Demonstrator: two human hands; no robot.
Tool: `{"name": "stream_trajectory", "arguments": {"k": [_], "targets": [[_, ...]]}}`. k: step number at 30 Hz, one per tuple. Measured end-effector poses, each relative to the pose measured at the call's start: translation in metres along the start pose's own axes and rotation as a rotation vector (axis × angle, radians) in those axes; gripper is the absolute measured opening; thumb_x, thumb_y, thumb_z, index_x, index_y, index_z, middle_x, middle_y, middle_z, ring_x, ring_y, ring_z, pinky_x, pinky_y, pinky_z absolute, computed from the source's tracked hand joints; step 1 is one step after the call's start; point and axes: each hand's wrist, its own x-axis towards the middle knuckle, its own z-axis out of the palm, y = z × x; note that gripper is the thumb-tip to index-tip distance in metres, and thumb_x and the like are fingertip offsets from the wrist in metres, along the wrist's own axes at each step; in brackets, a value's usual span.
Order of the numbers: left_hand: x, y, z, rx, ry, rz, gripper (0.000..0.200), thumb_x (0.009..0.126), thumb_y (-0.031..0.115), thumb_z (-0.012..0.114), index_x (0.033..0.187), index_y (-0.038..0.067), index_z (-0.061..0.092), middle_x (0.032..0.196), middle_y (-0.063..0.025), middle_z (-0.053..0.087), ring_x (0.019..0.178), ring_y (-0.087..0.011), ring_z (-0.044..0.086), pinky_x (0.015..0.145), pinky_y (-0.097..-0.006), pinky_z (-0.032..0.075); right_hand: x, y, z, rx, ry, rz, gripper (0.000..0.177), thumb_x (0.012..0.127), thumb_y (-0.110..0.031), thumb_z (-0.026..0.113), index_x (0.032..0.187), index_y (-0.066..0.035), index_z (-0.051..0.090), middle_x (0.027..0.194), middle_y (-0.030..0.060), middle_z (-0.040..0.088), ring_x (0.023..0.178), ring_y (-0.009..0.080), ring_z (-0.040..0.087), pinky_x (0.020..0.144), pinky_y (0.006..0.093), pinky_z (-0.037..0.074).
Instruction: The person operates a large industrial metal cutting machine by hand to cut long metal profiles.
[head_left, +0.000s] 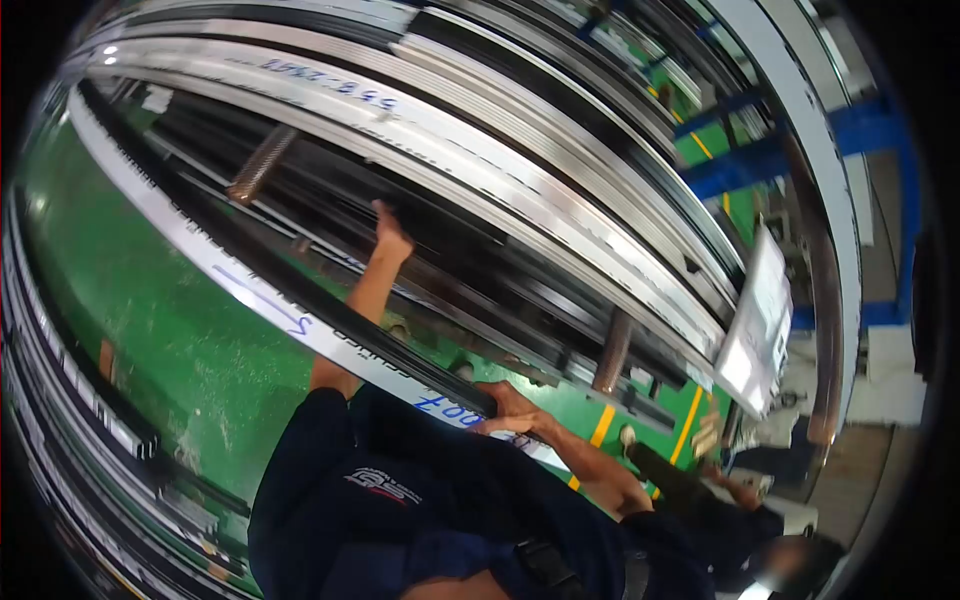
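While racked rails (500,150) hide whether left hand (390,238) grips, right hand (508,408) clamps a profile (300,325).

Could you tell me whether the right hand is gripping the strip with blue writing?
Yes, the right hand clasps the strip by its edge.

"How many brown posts stand in the rack (520,190)?"
"Two: one post (258,165) at its left end, another post (612,350) toward its right end."
"Hands on the rack?"
"Two, both a co-worker's: an upper hand (392,238) inside it, a lower hand (510,410) on its one blue-marked strip (290,315)."
"Sheets?"
"One white sheet (757,320), at the rack's right end."
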Motion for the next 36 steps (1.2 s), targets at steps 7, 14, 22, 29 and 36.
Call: {"name": "stream_trajectory", "arguments": {"k": [7, 14, 22, 29, 36], "targets": [[0.028, -0.016, 0.003, -0.036, 0.302, 0.051, 0.079, 0.099, 0.066, 0.038, 0.154, 0.009, 0.033, 0.146, -0.0108, 0.053, 0.129, -0.031, 0.054, 0.111, -0.0502, 0.041, -0.009, -0.021, -0.004, 0.025, 0.012, 0.055, 0.063, 0.073, -0.029, 0.085, 0.116, 0.009, 0.06, 0.082, 0.0167, 0.072, 0.075, 0.0206, 0.072, 0.069, 0.0331, 0.058], [0.019, -0.015, 0.004, 0.01, 0.327, 0.051, 0.082, 0.099, 0.061, 0.044, 0.156, 0.004, 0.025, 0.145, -0.0149, 0.052, 0.127, -0.0322, 0.055, 0.107, -0.0484, 0.042, -0.01, -0.006, -0.002, -0.014, -0.02, 0.047, 0.06, 0.073, -0.028, 0.084, 0.113, 0.008, 0.06, 0.08, 0.0146, 0.071, 0.073, 0.0213, 0.072, 0.069, 0.0334, 0.057], [-0.023, -0.013, 0.044, 0.545, 0.736, 0.027, 0.089, 0.099, 0.055, 0.051, 0.158, -0.001, 0.015, 0.143, -0.0196, 0.052, 0.125, -0.0336, 0.056, 0.103, -0.0463, 0.043, -0.01, -0.012, -0.007, 0.027, -0.058, 0.153, 0.065, 0.072, -0.027, 0.083, 0.121, 0.008, 0.059, 0.093, 0.0152, 0.072, 0.083, 0.0181, 0.069, 0.074, 0.0319, 0.055], [-0.152, -0.039, -0.131, 0.456, 0.016, 0.155, 0.073, 0.098, 0.047, 0.059, 0.147, 0.0, 0.033, 0.148, -0.0217, 0.037, 0.134, -0.0319, 0.038, 0.102, -0.0486, 0.039, 0.0, -0.002, -0.037, -0.093, -0.117, -0.021, 0.073, 0.071, -0.038, 0.085, 0.126, 0.005, 0.062, 0.104, 0.0188, 0.072, 0.097, 0.0233, 0.068, 0.088, 0.0381, 0.05], [-0.097, -0.065, -0.083, 0.214, 0.101, 0.046, 0.061, 0.098, 0.044, 0.058, 0.137, 0.0, 0.041, 0.134, -0.0206, 0.045, 0.117, -0.03, 0.045, 0.091, -0.0466, 0.042, 0.012, -0.011, -0.058, -0.112, -0.184, 0.118, 0.064, 0.071, -0.023, 0.087, 0.125, 0.003, 0.063, 0.106, 0.0141, 0.073, 0.096, 0.0191, 0.068, 0.089, 0.0348, 0.053]]}}
